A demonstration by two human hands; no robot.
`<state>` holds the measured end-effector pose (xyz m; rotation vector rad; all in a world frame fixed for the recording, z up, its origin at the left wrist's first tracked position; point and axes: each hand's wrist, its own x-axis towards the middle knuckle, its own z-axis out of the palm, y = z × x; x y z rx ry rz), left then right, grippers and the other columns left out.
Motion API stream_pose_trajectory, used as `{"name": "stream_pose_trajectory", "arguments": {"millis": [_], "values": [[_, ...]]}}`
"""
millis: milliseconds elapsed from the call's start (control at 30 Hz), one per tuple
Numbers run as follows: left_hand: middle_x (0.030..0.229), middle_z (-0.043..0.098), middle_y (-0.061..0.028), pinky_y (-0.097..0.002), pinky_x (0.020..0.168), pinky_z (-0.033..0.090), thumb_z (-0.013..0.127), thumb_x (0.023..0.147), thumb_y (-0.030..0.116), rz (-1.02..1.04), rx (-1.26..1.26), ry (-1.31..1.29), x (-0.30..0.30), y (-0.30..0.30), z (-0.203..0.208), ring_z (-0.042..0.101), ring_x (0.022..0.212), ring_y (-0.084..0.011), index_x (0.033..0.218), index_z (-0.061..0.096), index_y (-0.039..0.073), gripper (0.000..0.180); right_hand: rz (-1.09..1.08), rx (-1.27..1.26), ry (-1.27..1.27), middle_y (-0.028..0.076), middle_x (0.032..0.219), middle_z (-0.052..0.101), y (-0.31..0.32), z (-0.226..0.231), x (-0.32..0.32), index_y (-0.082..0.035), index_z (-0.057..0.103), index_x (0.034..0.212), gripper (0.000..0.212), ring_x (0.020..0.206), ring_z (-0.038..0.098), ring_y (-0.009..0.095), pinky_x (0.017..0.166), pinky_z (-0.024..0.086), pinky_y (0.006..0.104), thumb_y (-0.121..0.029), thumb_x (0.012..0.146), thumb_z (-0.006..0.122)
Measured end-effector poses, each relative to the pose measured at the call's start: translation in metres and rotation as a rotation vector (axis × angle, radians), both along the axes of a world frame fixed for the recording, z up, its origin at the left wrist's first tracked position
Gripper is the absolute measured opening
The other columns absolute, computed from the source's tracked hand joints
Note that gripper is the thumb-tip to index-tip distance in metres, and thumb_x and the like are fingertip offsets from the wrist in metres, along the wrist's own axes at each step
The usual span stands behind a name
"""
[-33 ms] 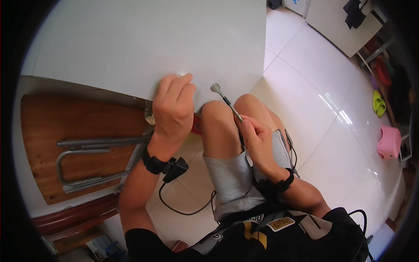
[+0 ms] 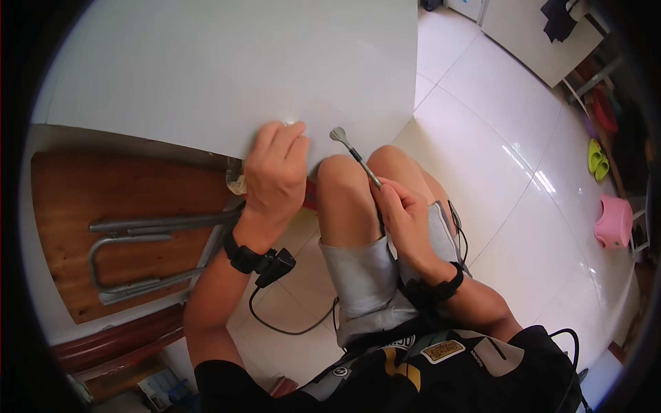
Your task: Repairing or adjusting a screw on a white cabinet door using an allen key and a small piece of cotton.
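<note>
My left hand (image 2: 279, 162) rests at the near edge of a white tabletop (image 2: 206, 76), its fingers curled together over a small, pale, shiny thing (image 2: 290, 124). Most of that thing is hidden behind the fingertips, so I cannot make out its kind. In my right hand (image 2: 406, 217), above my knees, is a slim greyish tool (image 2: 354, 155) with a flared, fan-like head and a dark band below it. Thumb and fingers close round its lower shaft, and the head points up and left over the tabletop, apart from my left hand.
A folded wooden table (image 2: 131, 196) with grey metal legs stands at the left. Below the table edge, beside my left wrist, hangs a clear, crumpled-looking thing (image 2: 235, 183). On the tiled floor at the right are a pink stool (image 2: 613, 221) and yellow-green shoes (image 2: 597, 160). Cables hang from my wristbands.
Hardly anything differs. The tool's head sits slightly further left and up, and the view has shifted a little. Both hands keep their hold.
</note>
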<state>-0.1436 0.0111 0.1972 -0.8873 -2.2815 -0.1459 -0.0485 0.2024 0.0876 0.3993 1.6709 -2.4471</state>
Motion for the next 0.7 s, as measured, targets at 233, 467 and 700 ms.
{"name": "stream_pose_trajectory", "arguments": {"millis": [233, 467, 700], "values": [[0.097, 0.069, -0.0117, -0.0402, 0.077, 0.054, 0.071, 0.067, -0.013, 0.025, 0.079, -0.446, 0.052, -0.022, -0.071, 0.065, 0.093, -0.0325, 0.082, 0.066, 0.0, 0.02, 0.037, -0.176, 0.013, -0.011, 0.068, 0.045, -0.006, 0.007, -0.015, 0.001, 0.068, 0.123, 0.03, 0.053, 0.034, -0.001, 0.048, 0.025, 0.0196, -0.02, 0.107, 0.053], [0.096, 0.073, -0.0116, -0.037, 0.081, 0.055, 0.072, 0.072, -0.013, 0.505, 0.41, -0.331, 0.154, -0.062, -0.125, 0.068, 0.09, -0.0313, 0.079, 0.067, 0.0, 0.016, -0.02, -0.037, 0.116, -0.012, 0.071, 0.045, -0.003, 0.019, -0.058, 0.001, 0.07, 0.119, 0.028, 0.061, 0.036, -0.002, 0.053, 0.028, 0.0192, -0.017, 0.106, 0.051], [0.097, 0.073, -0.0124, -0.0333, 0.078, 0.057, 0.073, 0.077, -0.012, 0.806, 0.703, -0.448, 0.255, -0.084, -0.187, 0.07, 0.089, -0.0235, 0.081, 0.069, -0.001, 0.012, 0.017, 0.101, 0.221, -0.009, 0.068, 0.044, -0.035, 0.015, -0.028, 0.005, 0.069, 0.116, 0.027, 0.063, 0.037, 0.0, 0.054, 0.03, 0.0218, -0.014, 0.104, 0.052]]}}
